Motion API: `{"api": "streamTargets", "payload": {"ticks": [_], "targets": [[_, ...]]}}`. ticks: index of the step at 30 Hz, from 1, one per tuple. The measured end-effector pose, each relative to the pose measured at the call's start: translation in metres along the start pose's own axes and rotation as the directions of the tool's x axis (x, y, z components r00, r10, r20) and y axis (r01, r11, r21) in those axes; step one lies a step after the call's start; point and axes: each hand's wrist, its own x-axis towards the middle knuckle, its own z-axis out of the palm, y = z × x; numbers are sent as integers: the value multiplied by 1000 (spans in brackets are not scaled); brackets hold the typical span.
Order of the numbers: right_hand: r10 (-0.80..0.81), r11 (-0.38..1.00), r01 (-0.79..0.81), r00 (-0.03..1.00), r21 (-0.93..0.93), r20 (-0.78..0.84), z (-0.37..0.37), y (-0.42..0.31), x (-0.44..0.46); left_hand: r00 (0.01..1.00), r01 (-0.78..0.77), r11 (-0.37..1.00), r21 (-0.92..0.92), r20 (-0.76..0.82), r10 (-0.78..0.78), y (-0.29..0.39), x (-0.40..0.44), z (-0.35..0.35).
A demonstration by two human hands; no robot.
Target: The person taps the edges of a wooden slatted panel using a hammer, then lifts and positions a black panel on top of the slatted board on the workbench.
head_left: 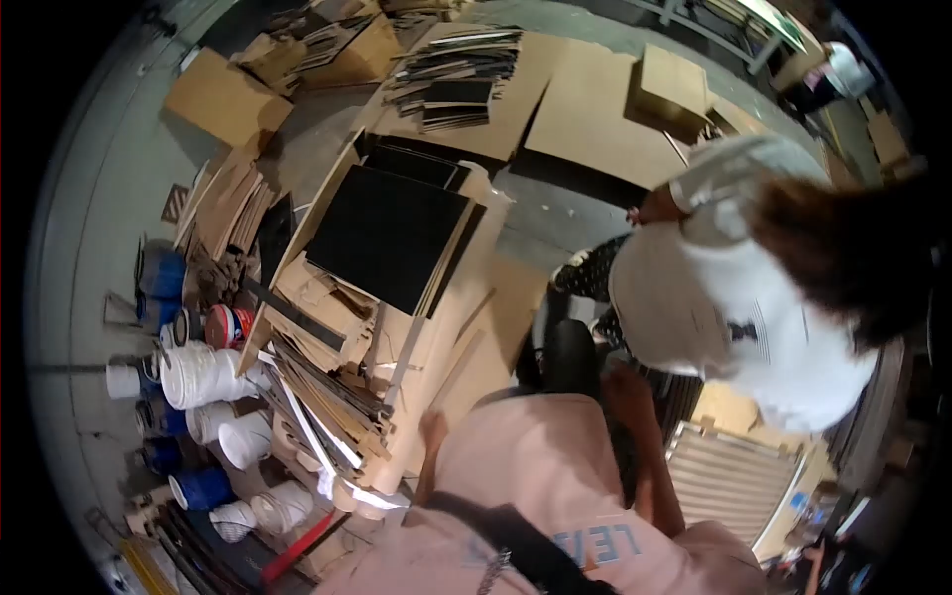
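From my remote seat, the black-faced sheets [387, 238] lie beyond the fingers of the left hand [432, 428], which is at the edge of the tan work surface [424, 365]. The right hand [625, 387] is low by dark trousers [570, 355]; I can't tell either grip. Shirt [535, 446] lettering (partly strap-covered) shows "LE".

Workshop, by the look of it, with stacked black panels [392, 233] as landmark: loose strips [342, 402] heaped just below them, a strip stack [458, 69] above them, large brown sheets [593, 119] to their upper right. White and blue buckets [201, 375] crowd the plain grey floor [94, 238] to the panels' lower left, a cardboard box [226, 99] sits to their upper left. Well off to their upper right stands a long bench [769, 20]; lower right, a slatted frame [732, 486].
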Motion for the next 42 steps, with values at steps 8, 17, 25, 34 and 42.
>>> {"api": "streamTargets", "payload": {"ticks": [8,17,25,34,42], "targets": [[-420,906,413,904,89,81,159,-86,322,828,473,745,-470,526,-194,-118,-5,18],[-451,887,458,886,-56,106,325,-119,530,893,449,692,-565,301,-334,42,271,-36],[-403,824,454,890,-340,213,367,-164,579,820,429,163,-888,308,-481,63,375,-11],[-224,801,303,951,-516,212,334,-164,541,791,448,136,-884,321,-520,53,330,-13],[-75,917,146,977,-372,200,293,-115,440,877,443,202,-873,376,-299,-23,222,-20]]}}
